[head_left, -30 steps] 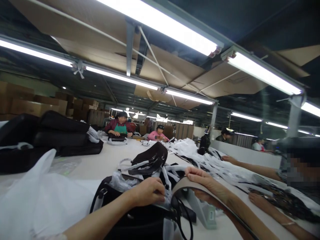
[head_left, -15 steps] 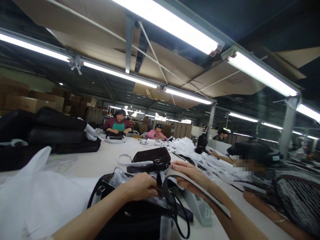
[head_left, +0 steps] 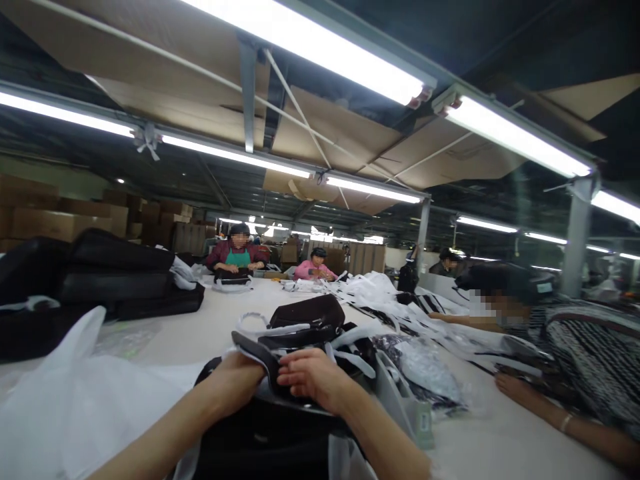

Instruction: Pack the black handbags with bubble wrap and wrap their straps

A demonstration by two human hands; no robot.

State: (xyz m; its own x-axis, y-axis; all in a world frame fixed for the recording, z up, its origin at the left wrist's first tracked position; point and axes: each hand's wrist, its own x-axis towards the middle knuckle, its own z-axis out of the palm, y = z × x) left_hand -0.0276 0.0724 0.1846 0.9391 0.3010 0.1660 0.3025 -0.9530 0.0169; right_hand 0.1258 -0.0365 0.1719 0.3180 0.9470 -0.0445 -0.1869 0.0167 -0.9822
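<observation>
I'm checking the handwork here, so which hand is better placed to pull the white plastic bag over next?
Probably the left hand. The white plastic bag lies on its side of the black bag, while the right hand would have to cross over.

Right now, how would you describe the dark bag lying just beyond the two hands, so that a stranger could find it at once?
Start at the long pale table running away from the camera. Just beyond the left hand and right hand lies a dark brown handbag on its side. Unlike the black bags stacked at the far left, it lies alone mid-table, with white-wrapped handles in front of it.
</observation>
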